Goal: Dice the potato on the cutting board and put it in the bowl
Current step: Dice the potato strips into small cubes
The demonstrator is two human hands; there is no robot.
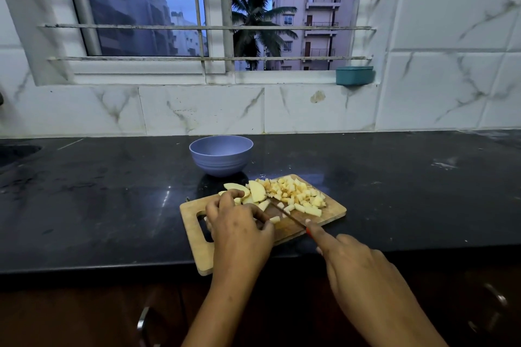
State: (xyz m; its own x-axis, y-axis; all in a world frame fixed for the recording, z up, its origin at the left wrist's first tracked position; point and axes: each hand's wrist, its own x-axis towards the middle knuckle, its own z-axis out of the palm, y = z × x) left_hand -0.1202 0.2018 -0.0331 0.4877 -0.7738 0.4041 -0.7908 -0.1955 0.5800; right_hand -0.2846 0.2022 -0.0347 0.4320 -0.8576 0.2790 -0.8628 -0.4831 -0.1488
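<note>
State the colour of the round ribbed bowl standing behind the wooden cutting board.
The round ribbed bowl is pale lavender-blue, seen best in the head view.

The left hand (239,229) and right hand (355,265) are bare, with bare forearms (217,304).

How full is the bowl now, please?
Apparently empty: the bowl's visible inner wall is bare, its bottom hidden; the dice lie on the board.
</note>
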